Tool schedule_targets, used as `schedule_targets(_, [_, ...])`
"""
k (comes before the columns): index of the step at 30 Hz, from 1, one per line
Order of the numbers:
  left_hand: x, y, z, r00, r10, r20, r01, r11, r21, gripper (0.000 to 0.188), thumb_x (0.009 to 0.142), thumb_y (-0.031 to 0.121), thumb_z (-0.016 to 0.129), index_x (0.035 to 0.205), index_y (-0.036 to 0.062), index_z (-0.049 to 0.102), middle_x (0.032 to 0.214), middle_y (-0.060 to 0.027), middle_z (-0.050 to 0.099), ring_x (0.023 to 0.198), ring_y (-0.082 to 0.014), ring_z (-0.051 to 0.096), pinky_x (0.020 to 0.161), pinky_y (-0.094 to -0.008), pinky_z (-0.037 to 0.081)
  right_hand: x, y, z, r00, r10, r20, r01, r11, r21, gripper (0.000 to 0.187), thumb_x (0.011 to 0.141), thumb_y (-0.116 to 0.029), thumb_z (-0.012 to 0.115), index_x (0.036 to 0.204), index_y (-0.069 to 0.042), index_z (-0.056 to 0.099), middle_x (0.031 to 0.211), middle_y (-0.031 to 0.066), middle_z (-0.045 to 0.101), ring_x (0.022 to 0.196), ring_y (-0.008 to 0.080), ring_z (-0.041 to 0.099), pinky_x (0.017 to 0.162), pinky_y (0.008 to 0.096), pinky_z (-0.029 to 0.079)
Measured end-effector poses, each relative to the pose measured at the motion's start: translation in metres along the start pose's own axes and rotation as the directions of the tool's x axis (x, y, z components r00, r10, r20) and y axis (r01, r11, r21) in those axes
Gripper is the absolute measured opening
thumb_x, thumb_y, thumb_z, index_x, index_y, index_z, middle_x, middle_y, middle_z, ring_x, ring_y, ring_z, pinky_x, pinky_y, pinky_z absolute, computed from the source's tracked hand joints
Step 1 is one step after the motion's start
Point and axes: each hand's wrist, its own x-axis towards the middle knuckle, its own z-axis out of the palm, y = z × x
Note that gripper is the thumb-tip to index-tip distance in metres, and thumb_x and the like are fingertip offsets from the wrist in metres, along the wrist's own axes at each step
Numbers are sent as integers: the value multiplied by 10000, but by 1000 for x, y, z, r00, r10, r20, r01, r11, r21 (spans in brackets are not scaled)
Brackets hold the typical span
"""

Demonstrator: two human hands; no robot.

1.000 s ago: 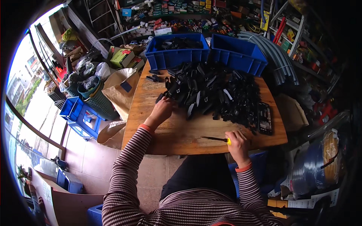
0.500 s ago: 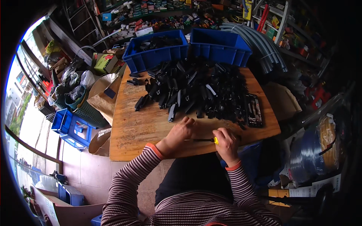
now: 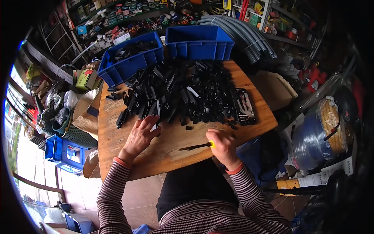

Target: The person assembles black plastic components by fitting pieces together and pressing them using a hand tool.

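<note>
A loose heap of small black plastic pieces (image 3: 177,89) covers the middle of the wooden table (image 3: 171,150). At the heap's near left edge, my left hand (image 3: 138,136) lies palm down, fingers stretched out and apart. Its fingertips are over a black piece, partly hidden beneath them; whether they touch it is unclear. My right hand (image 3: 223,146) is closed around the yellow handle of a tool with a slim dark shaft (image 3: 195,147), pointing left above the table's near side. The exact kind of tool does not show. Most of the handle is hidden in the fist.
Two blue bins (image 3: 200,43) stand at the table's far side; the left bin (image 3: 130,58) holds black pieces. A phone (image 3: 244,106) lies right of the heap. Grey coiled pipes (image 3: 245,37) are behind, and a blue plastic stool (image 3: 68,154) stands left on the floor.
My left hand has moved away from the tool's tip, left and forward to the heap, its fingers spreading. The right hand keeps the tool. The whole view has shifted.
</note>
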Motion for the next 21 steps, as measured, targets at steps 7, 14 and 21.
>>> schedule_targets(7, [22, 53, -3, 866, -414, 281, 416, 284, -864, 285, 866, 59, 587, 1151, 69, 598, 1217, -160, 596, 1023, -305, 631, 799, -404, 515, 13, -15, -23, 953, 292, 83, -303, 906, 295, 290, 747, 128, 641, 998, -12, 598, 940, 114, 655, 845, 266, 664, 733, 325, 525])
schedule_targets(14, [33, 58, 5, 853, -439, 283, 521, 684, -510, 478, 812, 144, 675, 1251, 27, 527, 1180, -132, 574, 881, -316, 633, 763, -409, 545, 33, -23, -14, 972, 160, 169, -200, 947, 252, 244, 756, 67, 675, 959, -35, 589, 840, 124, 641, 760, 283, 648, 661, 338, 511])
schedule_targets(21, [23, 57, 13, 983, 169, -67, -182, 929, -322, 496, 723, 172, 668, 1192, 39, 579, 1138, -120, 570, 1104, -312, 542, 892, -373, 498, 61, -18, 14, 919, 252, 303, -325, 919, 224, 175, 797, 15, 669, 939, -30, 577, 773, 126, 631, 710, 279, 651, 632, 337, 496])
